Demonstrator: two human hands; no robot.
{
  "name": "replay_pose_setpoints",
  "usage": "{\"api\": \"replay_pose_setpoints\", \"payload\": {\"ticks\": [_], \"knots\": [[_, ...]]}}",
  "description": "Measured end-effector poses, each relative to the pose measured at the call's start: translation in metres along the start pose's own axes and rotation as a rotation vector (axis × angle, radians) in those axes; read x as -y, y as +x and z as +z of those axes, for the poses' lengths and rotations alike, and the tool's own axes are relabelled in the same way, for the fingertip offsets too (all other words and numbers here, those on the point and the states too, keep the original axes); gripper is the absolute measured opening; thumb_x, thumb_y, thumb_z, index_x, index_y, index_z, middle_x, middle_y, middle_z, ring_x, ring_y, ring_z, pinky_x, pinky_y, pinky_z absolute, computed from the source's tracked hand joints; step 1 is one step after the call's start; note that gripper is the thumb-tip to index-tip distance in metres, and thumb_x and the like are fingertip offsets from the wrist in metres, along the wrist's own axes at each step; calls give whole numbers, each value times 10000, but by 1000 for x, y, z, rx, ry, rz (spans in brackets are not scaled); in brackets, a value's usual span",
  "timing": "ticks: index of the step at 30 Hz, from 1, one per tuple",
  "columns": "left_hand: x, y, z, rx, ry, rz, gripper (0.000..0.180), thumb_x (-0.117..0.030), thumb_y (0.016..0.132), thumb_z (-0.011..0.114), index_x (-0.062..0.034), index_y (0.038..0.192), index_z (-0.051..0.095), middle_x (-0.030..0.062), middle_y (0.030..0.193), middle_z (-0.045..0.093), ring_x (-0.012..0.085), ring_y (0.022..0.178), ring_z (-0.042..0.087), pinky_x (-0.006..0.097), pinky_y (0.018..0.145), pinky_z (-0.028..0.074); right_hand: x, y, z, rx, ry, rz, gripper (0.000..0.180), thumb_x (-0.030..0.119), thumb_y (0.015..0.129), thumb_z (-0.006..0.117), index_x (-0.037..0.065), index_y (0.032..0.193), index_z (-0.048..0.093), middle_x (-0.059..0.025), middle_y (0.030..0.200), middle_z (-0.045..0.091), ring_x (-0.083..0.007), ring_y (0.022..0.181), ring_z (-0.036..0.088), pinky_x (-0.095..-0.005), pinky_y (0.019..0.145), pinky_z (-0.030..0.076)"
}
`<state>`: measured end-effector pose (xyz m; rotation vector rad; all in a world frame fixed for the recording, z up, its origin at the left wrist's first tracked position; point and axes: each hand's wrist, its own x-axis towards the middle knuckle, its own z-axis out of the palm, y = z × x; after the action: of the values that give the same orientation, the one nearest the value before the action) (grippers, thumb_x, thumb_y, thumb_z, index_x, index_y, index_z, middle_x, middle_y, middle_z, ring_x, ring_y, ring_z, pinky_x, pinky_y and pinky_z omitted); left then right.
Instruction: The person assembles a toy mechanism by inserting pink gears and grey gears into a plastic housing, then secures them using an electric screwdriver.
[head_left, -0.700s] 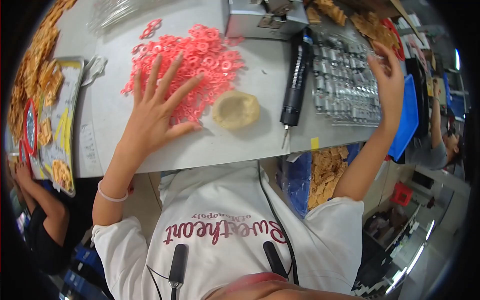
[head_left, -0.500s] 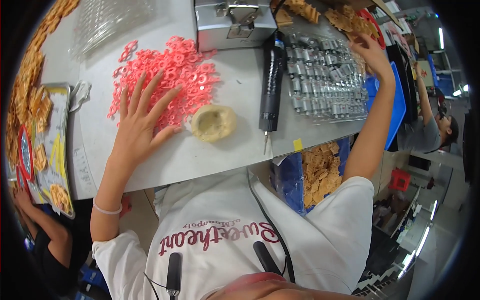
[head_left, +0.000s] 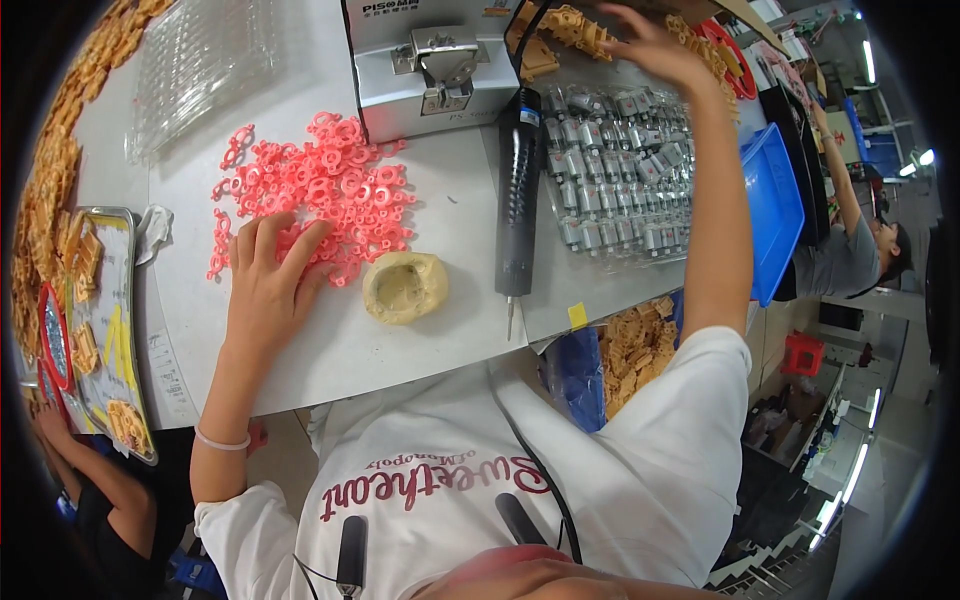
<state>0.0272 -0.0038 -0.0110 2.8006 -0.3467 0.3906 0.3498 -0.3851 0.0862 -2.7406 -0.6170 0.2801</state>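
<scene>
At the left edge, thin tan plastic pieces (head_left: 50, 190) heap up jaggedly beside a shallow tray (head_left: 125, 300) with rounded corners and yellow strips. Next come ribbed, clear plastic trays (head_left: 205, 75), glossy and crinkled, lying on the smooth pale table (head_left: 300, 370). The left hand (head_left: 270, 280) is half open over the lower-left edge of a loose pile of pink ringed parts (head_left: 340, 185), fingers bent, thumb apart, with no piece visible in its grip. Just beside the pile sits a dull, beige, putty-like lump (head_left: 405, 288), hollowed on top; behind stands a boxy silver metal machine (head_left: 430, 85). A slim black cylindrical driver (head_left: 518, 200) points its thin metal bit toward the near edge. Small silvery motors (head_left: 620, 180) stand in rows in clear plastic. Beyond them the right hand (head_left: 655, 50) is open and holds nothing visible, fingers stretched near more tan pieces; whether they touch cannot be told. Farther right rests a smooth blue plastic tray (head_left: 770, 210)
</scene>
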Motion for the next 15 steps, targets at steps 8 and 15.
{"api": "replay_pose_setpoints", "payload": {"ticks": [8, 15], "knots": [[2, -2, -1, -84, -3, 17, 377, -144, 813, 714, -143, 1184, 648, 122, 1137, 546, 309, 1008, 531, 430, 842, 455, -10, 67, 40, 18, -300, -112, 564, 82, 795, 660, 208, 1327, 522, -201, 1211, 631, -367, 1137, 599, -426, 935, 467], [-6, 2, -13, -40, -97, -24, 353, -62, 833, 676, -118, 1182, 655, 160, 1176, 549, 340, 1029, 570, 432, 858, 499, 5, -13, 12, -249, 3, -136, 431, 106, 831, 660, 72, 1253, 578, -105, 1059, 692, -169, 936, 665, -317, 811, 517]]}}
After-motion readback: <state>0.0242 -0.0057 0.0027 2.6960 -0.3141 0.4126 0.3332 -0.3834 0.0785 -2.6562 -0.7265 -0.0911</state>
